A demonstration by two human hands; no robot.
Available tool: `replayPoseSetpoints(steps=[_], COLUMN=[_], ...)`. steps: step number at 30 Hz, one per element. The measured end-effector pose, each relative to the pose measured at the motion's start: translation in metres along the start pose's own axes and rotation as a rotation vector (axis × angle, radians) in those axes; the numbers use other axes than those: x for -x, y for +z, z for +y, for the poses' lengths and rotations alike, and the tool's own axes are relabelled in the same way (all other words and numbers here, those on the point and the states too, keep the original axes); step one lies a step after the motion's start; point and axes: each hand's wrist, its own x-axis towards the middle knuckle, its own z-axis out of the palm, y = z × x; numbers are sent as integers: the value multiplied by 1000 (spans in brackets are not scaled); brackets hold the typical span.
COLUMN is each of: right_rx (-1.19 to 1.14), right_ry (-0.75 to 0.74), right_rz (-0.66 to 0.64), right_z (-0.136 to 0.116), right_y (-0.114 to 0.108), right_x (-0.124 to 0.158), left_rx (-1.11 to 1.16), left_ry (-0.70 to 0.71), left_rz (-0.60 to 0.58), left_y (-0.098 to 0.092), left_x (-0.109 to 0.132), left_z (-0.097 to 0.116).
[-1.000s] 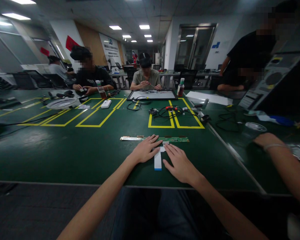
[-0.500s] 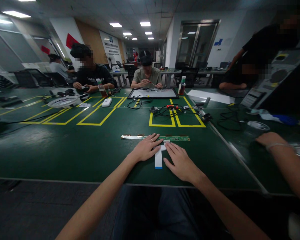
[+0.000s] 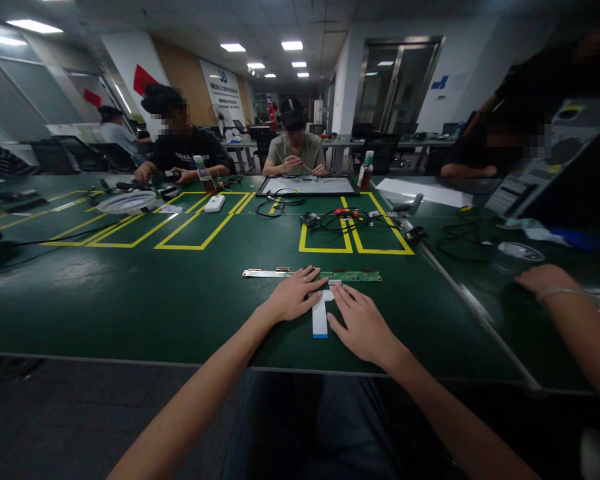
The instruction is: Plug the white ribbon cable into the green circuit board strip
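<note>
A long, narrow green circuit board lies crosswise on the green table in front of me. My left hand rests flat over its middle, fingers spread, hiding part of the board. A white flat ribbon cable with a blue end lies between my hands, its other end near a small pale connector at the board's front edge. My right hand lies with fingers stretched out, fingertips touching the cable's upper end beside that connector. Exactly how the cable meets the board is hidden under my fingertips.
Beyond the board are yellow tape outlines, tangled black cables and a red-handled tool. Across the table, a person works over a flat panel. At right, another person's hand rests near a clear plastic cup.
The blue end of the ribbon cable has shifted slightly to the right. Both my hands keep nearly the same pose on the board and cable.
</note>
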Motion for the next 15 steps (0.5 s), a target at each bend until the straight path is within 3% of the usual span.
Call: replayPoseSetpoints(steps=[15], right_rx=[32], right_ry=[39], right_rz=[-47], right_z=[1], right_y=[-7], right_x=[-8], left_rx=[37], left_ry=[5], left_rz=[-15], left_y=[0], left_x=[0], left_z=[-4])
